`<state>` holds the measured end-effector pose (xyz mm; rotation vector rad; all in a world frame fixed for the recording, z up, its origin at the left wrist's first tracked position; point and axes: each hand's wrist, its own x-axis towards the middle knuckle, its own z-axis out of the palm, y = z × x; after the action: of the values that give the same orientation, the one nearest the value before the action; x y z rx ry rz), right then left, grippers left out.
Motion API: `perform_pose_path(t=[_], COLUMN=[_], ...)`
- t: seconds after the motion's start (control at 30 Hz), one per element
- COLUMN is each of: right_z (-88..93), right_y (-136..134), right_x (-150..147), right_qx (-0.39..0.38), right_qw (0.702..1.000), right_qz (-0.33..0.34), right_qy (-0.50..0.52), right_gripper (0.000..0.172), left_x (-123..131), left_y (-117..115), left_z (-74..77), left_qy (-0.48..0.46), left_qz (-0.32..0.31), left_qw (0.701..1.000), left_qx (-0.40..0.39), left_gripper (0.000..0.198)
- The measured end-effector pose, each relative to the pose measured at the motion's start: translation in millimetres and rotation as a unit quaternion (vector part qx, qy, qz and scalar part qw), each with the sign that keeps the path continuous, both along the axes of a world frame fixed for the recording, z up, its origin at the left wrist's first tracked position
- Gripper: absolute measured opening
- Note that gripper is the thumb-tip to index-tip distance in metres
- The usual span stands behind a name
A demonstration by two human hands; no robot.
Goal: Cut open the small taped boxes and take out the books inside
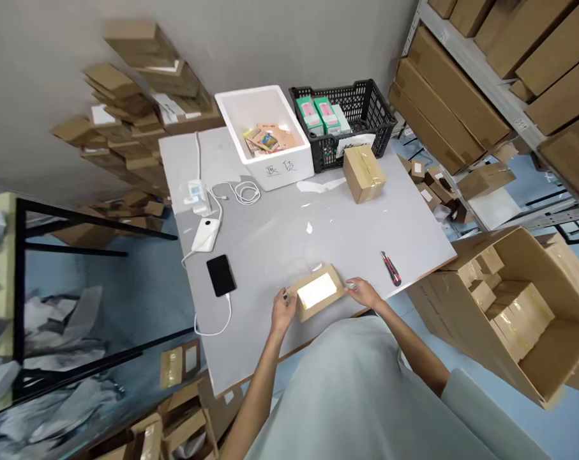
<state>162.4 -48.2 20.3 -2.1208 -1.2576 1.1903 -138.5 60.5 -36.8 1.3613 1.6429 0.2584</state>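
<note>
A small cardboard box (318, 292) with a white label on top lies near the front edge of the grey table (279, 236). My left hand (283, 311) is curled against the box's left end, with a small dark thing sticking up between the fingers. My right hand (363, 292) presses its fingers on the box's right end. Both hands hold the box between them.
A red utility knife (391, 268) lies right of the box. A black phone (221, 275) and white power bank (205, 235) with cables sit left. A taped carton (363, 173), white foam bin (265, 135) and black crate (345, 121) stand behind. An open carton (514, 313) of boxes is on the floor at right.
</note>
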Motion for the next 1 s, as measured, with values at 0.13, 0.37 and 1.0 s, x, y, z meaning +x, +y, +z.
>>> perform_pose_path(t=[0.13, 0.37, 1.0], right_z=[-6.1, -21.8, -66.0], right_y=[32, 145, 268], right_x=[66, 213, 209], right_qx=[0.037, 0.129, 0.203], right_qw=[0.998, 0.976, 0.963], right_qz=[-0.045, -0.173, -0.178], right_qy=[0.005, 0.009, 0.013], right_gripper=[0.031, 0.052, 0.065], left_x=[36, 167, 390], left_y=[31, 72, 244], left_z=[16.8, 35.2, 27.0], left_qy=[0.047, -0.01, -0.042], left_qz=[0.018, -0.043, -0.177], left_qw=[0.998, 0.997, 0.974], left_qx=[0.047, 0.064, 0.134], left_gripper=[0.062, 0.052, 0.074])
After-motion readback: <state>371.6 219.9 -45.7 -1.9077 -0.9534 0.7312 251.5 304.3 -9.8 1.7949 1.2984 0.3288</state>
